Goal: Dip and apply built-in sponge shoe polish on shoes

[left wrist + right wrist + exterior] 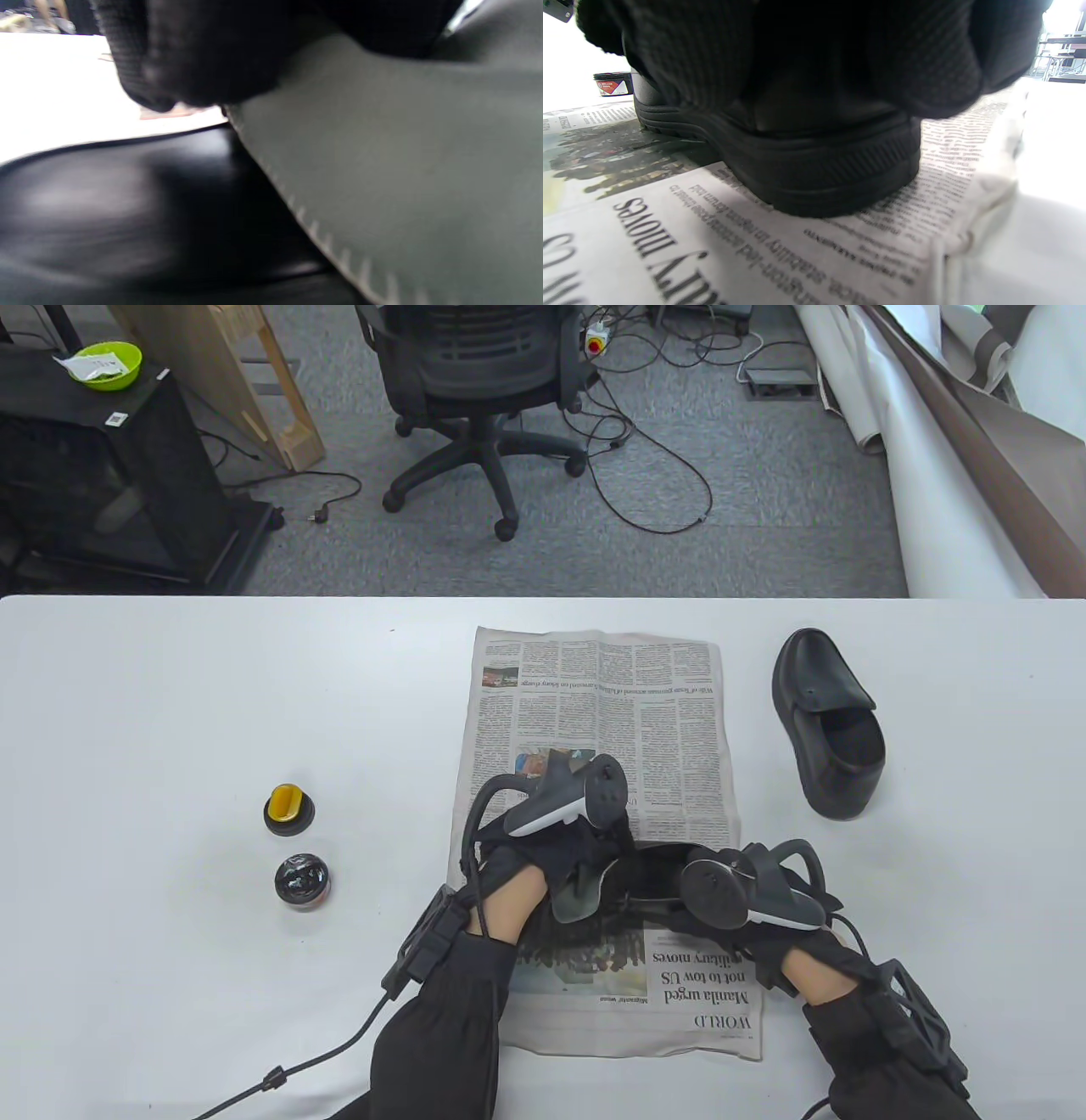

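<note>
A black shoe (653, 869) lies on the newspaper (594, 687) between my hands, mostly hidden by them. My left hand (585, 857) pinches its grey-lined tongue (403, 169) and holds it back above the shiny black leather (127, 212). My right hand (708, 899) grips the shoe's heel (818, 169), with the gloved fingers (797, 55) curled over the top of it. The open polish tin (302, 881) and its lid with the yellow sponge applicator (288, 810) stand at the left, apart from both hands.
A second black shoe (827, 729) lies on the bare table at the right of the newspaper. The white table (170, 712) stretches wide to the left. An office chair (475, 381) and cables are on the floor beyond the far edge.
</note>
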The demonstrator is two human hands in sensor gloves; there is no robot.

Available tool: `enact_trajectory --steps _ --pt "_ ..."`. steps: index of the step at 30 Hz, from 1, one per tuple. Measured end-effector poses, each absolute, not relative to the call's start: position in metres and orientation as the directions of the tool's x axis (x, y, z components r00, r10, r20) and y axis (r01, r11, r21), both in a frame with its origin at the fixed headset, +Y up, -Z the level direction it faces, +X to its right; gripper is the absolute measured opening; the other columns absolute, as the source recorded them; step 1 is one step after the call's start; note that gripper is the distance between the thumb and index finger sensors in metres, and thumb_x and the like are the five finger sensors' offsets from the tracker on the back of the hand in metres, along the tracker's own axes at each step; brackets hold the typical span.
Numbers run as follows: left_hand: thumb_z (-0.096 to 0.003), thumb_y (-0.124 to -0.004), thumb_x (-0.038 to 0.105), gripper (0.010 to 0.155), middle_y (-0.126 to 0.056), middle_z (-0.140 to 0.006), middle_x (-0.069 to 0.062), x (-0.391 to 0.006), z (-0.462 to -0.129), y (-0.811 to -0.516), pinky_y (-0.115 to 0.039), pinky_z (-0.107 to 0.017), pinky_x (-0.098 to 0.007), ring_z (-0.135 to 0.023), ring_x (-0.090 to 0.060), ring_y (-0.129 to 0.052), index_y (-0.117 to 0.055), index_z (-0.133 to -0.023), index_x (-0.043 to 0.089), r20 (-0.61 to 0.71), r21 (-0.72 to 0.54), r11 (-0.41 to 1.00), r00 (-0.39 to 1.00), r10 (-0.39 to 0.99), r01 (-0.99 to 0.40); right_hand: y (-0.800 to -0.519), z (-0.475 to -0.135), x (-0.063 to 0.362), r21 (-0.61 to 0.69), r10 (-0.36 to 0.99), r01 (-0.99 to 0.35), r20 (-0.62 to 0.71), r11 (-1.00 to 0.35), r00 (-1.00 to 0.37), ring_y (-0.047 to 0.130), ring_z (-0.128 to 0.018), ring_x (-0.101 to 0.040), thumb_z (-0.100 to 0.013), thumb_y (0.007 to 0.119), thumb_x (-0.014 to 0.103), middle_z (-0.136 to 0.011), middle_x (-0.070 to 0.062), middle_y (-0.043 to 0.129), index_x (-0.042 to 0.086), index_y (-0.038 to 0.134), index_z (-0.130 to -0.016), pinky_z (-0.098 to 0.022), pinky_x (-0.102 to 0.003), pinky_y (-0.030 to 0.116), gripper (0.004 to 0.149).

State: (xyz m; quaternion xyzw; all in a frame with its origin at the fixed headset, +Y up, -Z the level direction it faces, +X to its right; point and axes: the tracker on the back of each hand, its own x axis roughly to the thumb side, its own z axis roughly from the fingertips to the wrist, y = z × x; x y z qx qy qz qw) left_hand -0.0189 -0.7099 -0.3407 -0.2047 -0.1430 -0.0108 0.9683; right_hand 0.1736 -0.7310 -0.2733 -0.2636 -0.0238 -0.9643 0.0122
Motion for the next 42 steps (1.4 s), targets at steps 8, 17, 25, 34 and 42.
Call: enact_trajectory --steps 8,17,25,34,42 --pt "-0.0436 -0.082 0.051 0.051 -0.103 -0.048 0.004 -0.059 -0.34 -0.713 -0.088 -0.053 -0.04 -0.016 -0.007 -0.099 -0.08 -0.092 0.033 0.188 -0.389 0.907 0.977 -0.096 0.164 -0.731 -0.272 0.173 0.036 -0.025 0.049 0.501 -0.998 -0.865 0.098 -0.035 -0.019 -0.03 0.085 0.057 -0.067 0.003 0.089 0.031 0.091 -0.059 -0.053 -0.047 0.083 0.039" --pt "-0.0435 -0.084 0.05 0.051 -0.103 -0.049 0.003 -0.095 -0.328 -0.7 -0.088 -0.053 -0.041 -0.017 -0.008 -0.1 -0.081 -0.091 0.031 0.123 -0.347 0.884 0.95 -0.288 0.313 -0.731 -0.272 0.173 0.036 -0.026 0.051 0.5 -0.998 -0.866 0.098 -0.035 -0.019 -0.03 0.085 0.057 -0.067 0.003 0.089 0.031 0.091 -0.059 -0.053 -0.047 0.083 0.039" --pt "-0.0426 -0.084 0.05 0.052 -0.103 -0.05 0.004 -0.036 -0.311 -0.686 -0.088 -0.054 -0.04 -0.017 -0.008 -0.1 -0.078 -0.092 0.034 0.355 -0.213 0.973 0.922 0.156 -0.082 -0.731 -0.273 0.174 0.036 -0.024 0.049 0.501 -0.998 -0.865 0.098 -0.035 -0.019 -0.03 0.085 0.057 -0.067 0.003 0.089 0.031 0.091 -0.059 -0.053 -0.046 0.083 0.039" --pt "-0.0436 -0.082 0.05 0.052 -0.103 -0.05 0.003 -0.014 -0.311 -0.702 -0.088 -0.053 -0.041 -0.017 -0.008 -0.1 -0.076 -0.093 0.033 0.339 -0.244 0.969 0.939 0.057 0.03 -0.731 -0.272 0.173 0.033 -0.029 0.053 0.503 -0.998 -0.864 0.098 -0.035 -0.019 -0.03 0.085 0.057 -0.067 0.003 0.089 0.031 0.091 -0.059 -0.053 -0.047 0.083 0.039" --pt "-0.0438 -0.082 0.049 0.052 -0.103 -0.05 0.003 -0.058 -0.315 -0.71 -0.088 -0.053 -0.041 -0.017 -0.008 -0.1 -0.077 -0.093 0.033 0.246 -0.278 0.942 0.962 -0.117 0.186 -0.731 -0.272 0.173 0.034 -0.028 0.052 0.497 -0.998 -0.867 0.098 -0.036 -0.019 -0.03 0.085 0.057 -0.067 0.003 0.089 0.031 0.091 -0.059 -0.053 -0.047 0.083 0.039"
